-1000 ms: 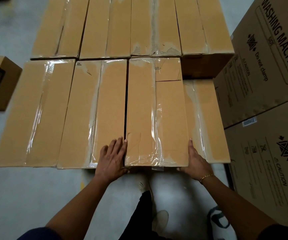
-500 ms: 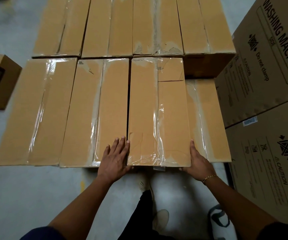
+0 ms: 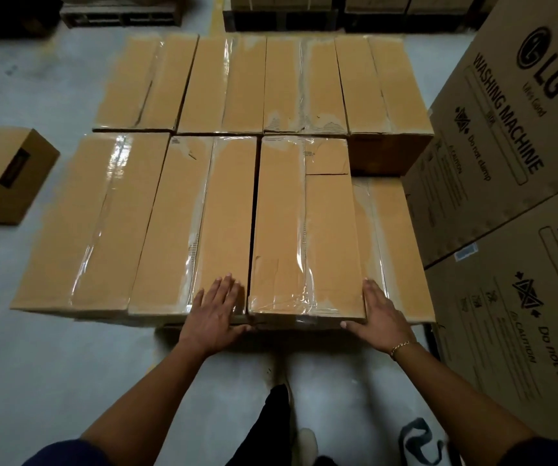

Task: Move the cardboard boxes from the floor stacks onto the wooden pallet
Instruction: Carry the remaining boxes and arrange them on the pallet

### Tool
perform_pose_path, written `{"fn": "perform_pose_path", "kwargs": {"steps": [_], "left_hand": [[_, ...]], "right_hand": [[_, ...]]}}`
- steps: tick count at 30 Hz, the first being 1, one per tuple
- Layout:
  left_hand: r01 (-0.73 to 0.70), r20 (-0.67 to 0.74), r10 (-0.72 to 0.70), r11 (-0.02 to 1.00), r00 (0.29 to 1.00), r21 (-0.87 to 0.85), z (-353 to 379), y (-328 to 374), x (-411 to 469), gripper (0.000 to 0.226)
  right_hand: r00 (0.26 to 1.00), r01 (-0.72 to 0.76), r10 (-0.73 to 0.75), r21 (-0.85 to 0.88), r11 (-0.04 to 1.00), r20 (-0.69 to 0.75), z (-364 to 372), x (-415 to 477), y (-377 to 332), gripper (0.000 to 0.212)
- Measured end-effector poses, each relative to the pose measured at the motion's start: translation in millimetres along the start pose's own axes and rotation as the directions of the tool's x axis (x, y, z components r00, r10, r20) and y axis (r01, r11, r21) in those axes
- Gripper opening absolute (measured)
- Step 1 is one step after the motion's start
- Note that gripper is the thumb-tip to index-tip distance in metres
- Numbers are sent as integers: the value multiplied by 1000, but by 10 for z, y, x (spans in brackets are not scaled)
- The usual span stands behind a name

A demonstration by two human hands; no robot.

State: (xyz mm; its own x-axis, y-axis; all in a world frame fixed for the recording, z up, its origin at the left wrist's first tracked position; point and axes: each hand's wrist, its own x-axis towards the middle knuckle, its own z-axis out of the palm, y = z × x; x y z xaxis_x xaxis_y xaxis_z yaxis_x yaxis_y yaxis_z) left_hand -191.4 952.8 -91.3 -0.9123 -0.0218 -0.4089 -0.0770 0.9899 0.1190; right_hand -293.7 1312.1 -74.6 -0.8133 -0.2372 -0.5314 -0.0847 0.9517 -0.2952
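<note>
Head view, looking down. Two rows of long cardboard boxes packed side by side, clear tape glinting along the top seams: back row point(image 3: 264, 85) of four, front row point(image 3: 96, 223) of three at the same height.

At the right end of the front row, the cardboard box point(image 3: 304, 230) between the two hands, near end toward the person, a dark narrow gap along its left side.

Left hand point(image 3: 217, 311) flat and open, fingers straight on top of the neighbouring box point(image 3: 193, 223) just beside that gap, thumb reaching toward the near end of the cardboard box.

Right hand point(image 3: 380, 317) open too, fingers straight against the right near corner, thumb across the near face; thin bracelet point(image 3: 400, 346) on the wrist.

Just right of that hand, a lower box point(image 3: 391, 237), top beneath the others.

Under the near edge of the front row only a shadowed strip; pallet wood or not, impossible to tell.

On the grey floor point(image 3: 52, 364), left of the rows and apart, a small box point(image 3: 8, 173) with a dark patch on its side. At the right, stacked washing machine cartons point(image 3: 506, 156). Along the far edge of the floor, dark pallets point(image 3: 119, 13).
</note>
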Motion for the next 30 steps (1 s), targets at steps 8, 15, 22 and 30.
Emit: {"fn": "perform_pose_path", "kwargs": {"steps": [8,15,22,30], "left_hand": [[131,-171,-142,989,975,-72,-303,10,-892,89],[212,-321,-279,950,905,-230,-545,-418,-1842,86],[351,-406,-485,864,775,-360,-674,-1408,-2629,92],[447,-352,-687,699,636,-558,-631,-3045,-3350,85]], "right_hand": [[992,107,-112,-77,991,-60,-187,-575,-343,103],[954,276,-285,-100,956,-93,-277,-971,-1169,100],[857,489,-503,-134,862,-108,-175,-929,-2565,98],[777,625,-627,-43,779,-63,492,-656,-4795,96]]}}
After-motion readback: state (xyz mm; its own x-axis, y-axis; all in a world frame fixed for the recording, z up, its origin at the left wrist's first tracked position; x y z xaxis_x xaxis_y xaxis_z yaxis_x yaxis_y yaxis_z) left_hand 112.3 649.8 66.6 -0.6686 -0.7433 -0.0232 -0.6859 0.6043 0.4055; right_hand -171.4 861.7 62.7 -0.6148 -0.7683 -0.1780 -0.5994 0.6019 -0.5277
